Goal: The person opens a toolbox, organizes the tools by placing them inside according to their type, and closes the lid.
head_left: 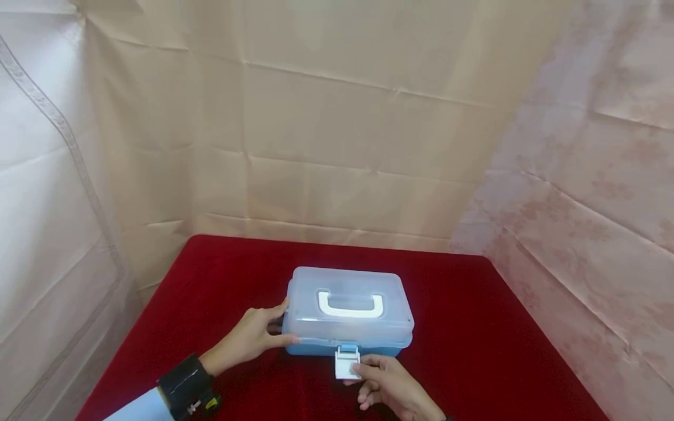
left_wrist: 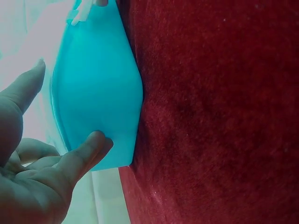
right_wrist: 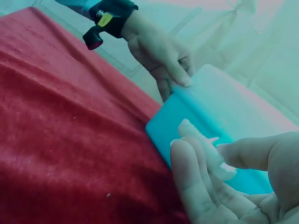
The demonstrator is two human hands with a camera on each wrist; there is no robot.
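Observation:
A plastic storage box (head_left: 350, 295) with a cloudy clear lid, a blue base (left_wrist: 100, 88) and a white carry handle (head_left: 351, 311) stands with its lid down. My left hand (head_left: 253, 336) holds its left end, thumb on the front and other fingers round the side. At the front middle, the white latch (head_left: 346, 362) hangs flipped outward from its blue hinge. My right hand (head_left: 392, 383) pinches the latch's right edge between thumb and fingers. In the right wrist view, the fingers of the right hand (right_wrist: 224, 182) partly hide the latch.
The box rests on a table covered with red velvety cloth (head_left: 447, 316). Cream fabric (head_left: 316, 146) hangs behind it, with white fabric (head_left: 47, 204) at the left and flower-patterned fabric (head_left: 595, 193) at the right. A black wrist strap (head_left: 184, 386) circles the left wrist.

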